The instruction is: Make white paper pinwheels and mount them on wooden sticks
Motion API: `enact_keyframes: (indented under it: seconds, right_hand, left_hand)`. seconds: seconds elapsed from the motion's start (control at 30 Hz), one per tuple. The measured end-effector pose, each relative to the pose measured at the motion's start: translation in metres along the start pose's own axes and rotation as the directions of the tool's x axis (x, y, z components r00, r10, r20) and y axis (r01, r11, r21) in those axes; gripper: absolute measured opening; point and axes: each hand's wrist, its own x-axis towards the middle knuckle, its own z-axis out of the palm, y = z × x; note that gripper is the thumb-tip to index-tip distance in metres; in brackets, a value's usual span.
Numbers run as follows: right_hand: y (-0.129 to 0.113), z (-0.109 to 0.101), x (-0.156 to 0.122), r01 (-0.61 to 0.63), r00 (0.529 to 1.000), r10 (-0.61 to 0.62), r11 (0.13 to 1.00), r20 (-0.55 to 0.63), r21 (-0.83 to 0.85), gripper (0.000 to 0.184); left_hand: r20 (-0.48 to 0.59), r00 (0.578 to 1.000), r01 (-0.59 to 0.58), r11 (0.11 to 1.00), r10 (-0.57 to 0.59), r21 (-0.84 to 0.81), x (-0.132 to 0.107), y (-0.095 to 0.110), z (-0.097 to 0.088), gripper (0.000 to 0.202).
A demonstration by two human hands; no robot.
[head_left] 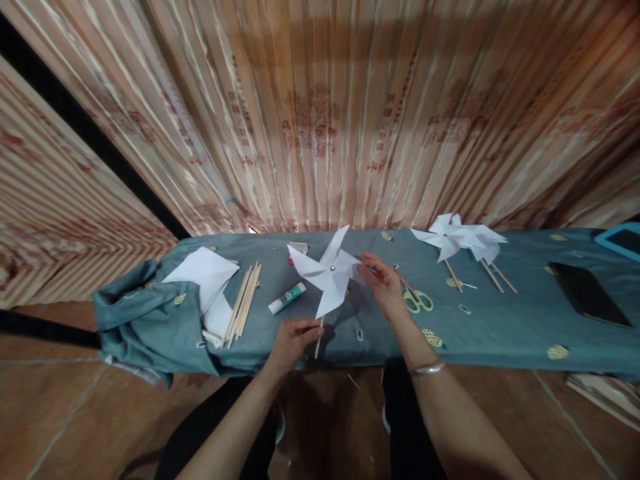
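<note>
Bare forearms (235,427) flank one four-bladed white paper pinwheel (323,272) above the teal-clothed surface (385,333); left hand (294,341) fingers clamp its wooden stick (318,345), right hand (383,283) fingers meet one blade, grip unclear. Nearby: one white-and-green glue stick (287,298), one green-handled scissors (418,299).

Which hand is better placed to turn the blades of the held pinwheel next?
Probably the right hand: its fingertips are at the edge of one blade of the white pinwheel, while the left hand pinches the wooden stick below and seems better left supporting it.
</note>
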Motion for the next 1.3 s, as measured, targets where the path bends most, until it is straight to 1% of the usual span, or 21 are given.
enact_keyframes:
  seconds: [0.1, 0.33, 0.5, 0.67, 0.87, 1.0, 1.17, 1.3]
  right_hand:
    - [0.002, -0.001, 0.001, -0.033, 0.999, 0.033, 0.999, 0.008, 0.021, 0.034]
    - [0.002, -0.002, 0.0, -0.061, 0.998, 0.06, 0.998, 0.029, 0.028, 0.03]
    - [-0.002, -0.006, -0.004, -0.098, 0.993, 0.096, 0.995, 0.064, 0.025, 0.03]
    - [-0.005, -0.007, -0.012, -0.134, 0.987, 0.128, 0.99, 0.1, 0.051, 0.028]
    - [-0.009, -0.004, -0.019, -0.142, 0.976, 0.134, 0.989, 0.172, 0.036, 0.029]
    - [-0.011, 0.0, -0.022, -0.147, 0.973, 0.133, 0.987, 0.19, 0.061, 0.029]
    - [-0.012, 0.003, -0.026, -0.166, 0.965, 0.149, 0.984, 0.216, 0.063, 0.027]
    - [-0.013, 0.004, -0.028, -0.17, 0.959, 0.155, 0.984, 0.237, 0.045, 0.025]
  left_hand:
    - [0.003, 1.0, -0.001, 1.0, 0.001, 0.009, 0.0, -0.001, 0.001, 0.02]
    - [0.0, 1.0, -0.002, 1.0, 0.002, -0.012, 0.005, -0.001, 0.003, 0.02]
    - [-0.025, 1.0, -0.02, 0.999, 0.018, -0.044, 0.007, 0.0, 0.008, 0.021]
    - [-0.054, 0.998, -0.016, 0.999, 0.014, -0.03, 0.007, 0.001, 0.012, 0.021]
    - [-0.08, 0.996, -0.029, 0.999, 0.025, -0.04, 0.01, 0.0, 0.017, 0.019]
    - [-0.1, 0.994, -0.041, 0.997, 0.035, -0.058, 0.014, -0.002, 0.019, 0.021]
    - [-0.082, 0.995, -0.062, 0.996, 0.056, -0.069, 0.016, 0.0, 0.022, 0.019]
    - [-0.089, 0.994, -0.064, 0.997, 0.06, -0.051, 0.016, 0.002, 0.022, 0.017]
